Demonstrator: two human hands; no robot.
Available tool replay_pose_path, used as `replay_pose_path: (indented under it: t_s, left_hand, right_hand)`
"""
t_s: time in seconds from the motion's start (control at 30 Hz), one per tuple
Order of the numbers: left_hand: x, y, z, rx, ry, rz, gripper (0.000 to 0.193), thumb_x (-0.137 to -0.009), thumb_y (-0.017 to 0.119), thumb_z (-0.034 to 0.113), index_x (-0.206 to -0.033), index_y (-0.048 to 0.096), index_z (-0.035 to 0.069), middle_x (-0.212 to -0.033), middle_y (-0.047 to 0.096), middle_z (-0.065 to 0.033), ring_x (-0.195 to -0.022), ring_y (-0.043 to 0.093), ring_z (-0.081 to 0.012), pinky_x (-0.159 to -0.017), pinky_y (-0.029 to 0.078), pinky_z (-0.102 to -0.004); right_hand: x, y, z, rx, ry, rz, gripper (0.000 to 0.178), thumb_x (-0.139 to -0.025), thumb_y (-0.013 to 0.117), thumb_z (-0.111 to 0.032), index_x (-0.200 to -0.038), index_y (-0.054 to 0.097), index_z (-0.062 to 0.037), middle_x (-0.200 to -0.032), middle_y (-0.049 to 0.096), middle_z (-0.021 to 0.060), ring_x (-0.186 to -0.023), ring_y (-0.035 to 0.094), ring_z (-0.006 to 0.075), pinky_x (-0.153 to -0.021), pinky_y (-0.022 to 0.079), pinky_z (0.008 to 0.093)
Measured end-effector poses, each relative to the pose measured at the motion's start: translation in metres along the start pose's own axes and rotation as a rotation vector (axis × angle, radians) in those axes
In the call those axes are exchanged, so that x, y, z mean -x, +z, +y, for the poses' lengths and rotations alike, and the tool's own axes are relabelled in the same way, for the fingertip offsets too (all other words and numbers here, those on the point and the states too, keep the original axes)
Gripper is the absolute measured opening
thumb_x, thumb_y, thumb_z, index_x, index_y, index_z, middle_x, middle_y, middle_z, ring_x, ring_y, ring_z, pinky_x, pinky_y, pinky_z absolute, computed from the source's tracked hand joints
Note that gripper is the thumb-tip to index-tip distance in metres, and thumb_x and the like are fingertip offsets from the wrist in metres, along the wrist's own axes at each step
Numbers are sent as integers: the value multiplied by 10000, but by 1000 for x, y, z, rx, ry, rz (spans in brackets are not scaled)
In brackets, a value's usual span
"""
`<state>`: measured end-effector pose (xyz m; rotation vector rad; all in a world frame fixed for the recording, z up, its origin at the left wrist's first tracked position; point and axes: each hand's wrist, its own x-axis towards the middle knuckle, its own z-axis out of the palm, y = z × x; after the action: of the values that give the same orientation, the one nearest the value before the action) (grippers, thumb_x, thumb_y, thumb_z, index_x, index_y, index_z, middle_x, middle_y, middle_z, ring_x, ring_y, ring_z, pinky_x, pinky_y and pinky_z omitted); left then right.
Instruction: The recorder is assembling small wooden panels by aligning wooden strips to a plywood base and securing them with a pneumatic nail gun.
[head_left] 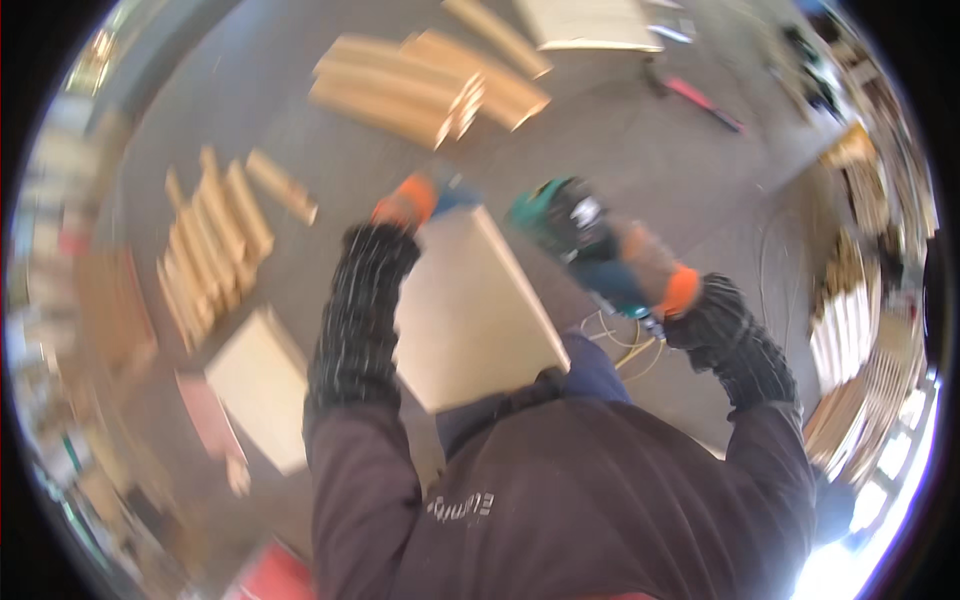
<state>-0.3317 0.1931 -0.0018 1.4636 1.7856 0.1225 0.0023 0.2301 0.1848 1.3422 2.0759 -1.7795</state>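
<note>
Pale panel (465, 310): near side. Left hand (415, 200): at its far edge; finger grip blurred, cannot tell. Right hand (648, 268): fingers wrap green-black power tool (570, 218); grey floor (552, 292) shows between tool and panel's right edge.

Small pale lettering (461, 508) is borne by the dark sweatshirt (620, 490); a white mark (586, 212) is shown, blurred, on the power tool (545, 212).

I'd call my board (470, 315) smooth wood; the power tool (585, 222) to its right looks like plastic.
</note>
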Motion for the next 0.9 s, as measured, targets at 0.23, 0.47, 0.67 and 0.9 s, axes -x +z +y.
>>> replay_pose_path:
  t_s: [0.23, 0.47, 0.67, 0.9]
  left_hand:
    - [-17, 12, -4, -177, 597, 96, 158, -856, 723, 264, -982, 779, 187, -853, 741, -145, -780, 716, -377, -679, 539, -412]
    - [-51, 17, 7, -40, 196, -101, 433, -922, 729, 396, -1214, 783, 81, -1079, 774, -206, -959, 749, -336, -864, 560, -422]
    - [-77, 34, -1, 34, 227, -46, 443, -918, 726, 436, -1158, 789, 69, -1044, 773, -204, -926, 747, -336, -838, 559, -445]
    - [-86, 45, -8, 105, 85, 25, 476, -913, 722, 492, -1079, 797, 52, -996, 772, -201, -879, 744, -338, -803, 558, -476]
  right_hand:
    - [-14, 18, -31, 66, 68, -95, 354, -860, 759, -172, -1185, 748, -33, -792, 649, -28, -689, 575, 70, -591, 450, 266]
    - [-40, 31, -31, 3, 125, -106, 228, -905, 761, -160, -1102, 715, -55, -799, 634, -6, -658, 584, 84, -561, 457, 270]
    - [-41, 37, -40, 62, 127, -117, 243, -926, 747, -192, -1130, 731, -60, -815, 637, -16, -658, 574, 73, -568, 447, 259]
    - [-44, 38, -44, 202, 193, -174, 265, -947, 727, -196, -1164, 744, -45, -843, 655, -23, -673, 568, 62, -571, 442, 262]
